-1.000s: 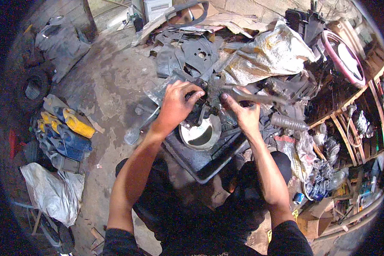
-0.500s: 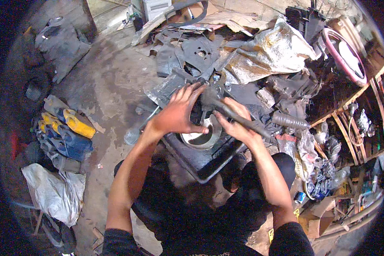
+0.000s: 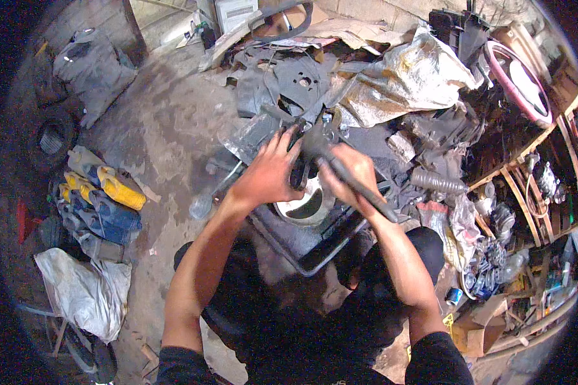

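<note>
Between my knees sits a black box-shaped metal part, with a round pale-rimmed opening on its top. My left hand is over its far left part, thumb and fingers closed around a dark narrow piece beside the opening. My right hand grips a dark hammer; its thick head is close to my left fingertips and its handle slants back over my right wrist. Blur and the fingers hide where the head and narrow piece meet.
Dark flat scraps and a silvery sheet are piled beyond. Yellow and blue worn pieces and a white sack lie left. A ribbed clear bottle, a pink-rimmed steering wheel and a cardboard box are to the right.
My right hand has moved up over the hammer handle and closed on it. My left thumb has drawn back from above the opening toward the fingers, uncovering more of the rim.
</note>
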Demonstrator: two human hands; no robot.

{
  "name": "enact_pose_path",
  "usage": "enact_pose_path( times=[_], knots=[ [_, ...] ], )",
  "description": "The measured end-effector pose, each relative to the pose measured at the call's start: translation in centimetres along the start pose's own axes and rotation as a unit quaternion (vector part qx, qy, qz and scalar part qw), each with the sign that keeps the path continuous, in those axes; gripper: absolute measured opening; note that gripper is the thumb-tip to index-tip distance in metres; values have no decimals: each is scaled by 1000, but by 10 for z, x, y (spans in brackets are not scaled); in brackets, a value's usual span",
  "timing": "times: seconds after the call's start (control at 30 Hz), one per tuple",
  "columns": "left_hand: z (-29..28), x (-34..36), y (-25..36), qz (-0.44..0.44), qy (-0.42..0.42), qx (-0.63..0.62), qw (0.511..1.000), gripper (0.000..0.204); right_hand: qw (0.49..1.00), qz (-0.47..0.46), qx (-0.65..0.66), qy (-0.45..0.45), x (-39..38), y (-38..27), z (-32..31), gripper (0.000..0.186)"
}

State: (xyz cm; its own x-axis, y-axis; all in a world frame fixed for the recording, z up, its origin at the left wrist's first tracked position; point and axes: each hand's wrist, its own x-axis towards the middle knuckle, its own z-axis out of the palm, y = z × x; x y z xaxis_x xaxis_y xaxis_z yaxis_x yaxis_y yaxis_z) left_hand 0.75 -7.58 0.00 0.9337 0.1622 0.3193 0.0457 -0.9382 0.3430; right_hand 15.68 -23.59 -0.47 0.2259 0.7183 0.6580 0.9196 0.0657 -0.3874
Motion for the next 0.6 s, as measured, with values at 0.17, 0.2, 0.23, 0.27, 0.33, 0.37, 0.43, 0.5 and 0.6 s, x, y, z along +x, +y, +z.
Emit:
enact_pose_path(
  times=[0.17, 0.2, 0.23, 0.27, 0.33, 0.37, 0.43, 0.5, 0.6],
  knots=[
    [-5, -1, 3, -7, -11, 2, 1000, 114, 988, 150, 32, 1, 6, 1, -16, 27],
    [-4, -1, 2, -3, -12, 7, 1000, 114, 994, 109, 9, -5, 6, 2, -14, 29],
    [-3, -2, -1, 0, -12, 12, 1000, 115, 998, 68, -15, -10, 6, 1, -13, 31],
    [-2, -2, -3, 4, -13, 16, 1000, 115, 998, 65, 6, -17, 3, -2, -14, 35],
    [-1, 0, 0, 2, -14, 13, 1000, 115, 993, 106, 31, -29, 3, 1, -10, 34],
    [-1, 1, 1, 0, -15, 11, 1000, 115, 990, 126, 43, -35, 2, 3, -9, 33],
    [-4, 1, 3, -3, -20, 4, 1000, 115, 991, 112, 70, -32, 3, 7, -9, 31],
    [-5, 1, 4, -5, -19, -4, 1000, 114, 994, 84, 60, -30, 2, 12, -5, 29],
    [-5, 1, 4, 2, -14, -8, 1000, 110, 984, 142, 104, -41, 6, 7, -2, 23]
  ],
)
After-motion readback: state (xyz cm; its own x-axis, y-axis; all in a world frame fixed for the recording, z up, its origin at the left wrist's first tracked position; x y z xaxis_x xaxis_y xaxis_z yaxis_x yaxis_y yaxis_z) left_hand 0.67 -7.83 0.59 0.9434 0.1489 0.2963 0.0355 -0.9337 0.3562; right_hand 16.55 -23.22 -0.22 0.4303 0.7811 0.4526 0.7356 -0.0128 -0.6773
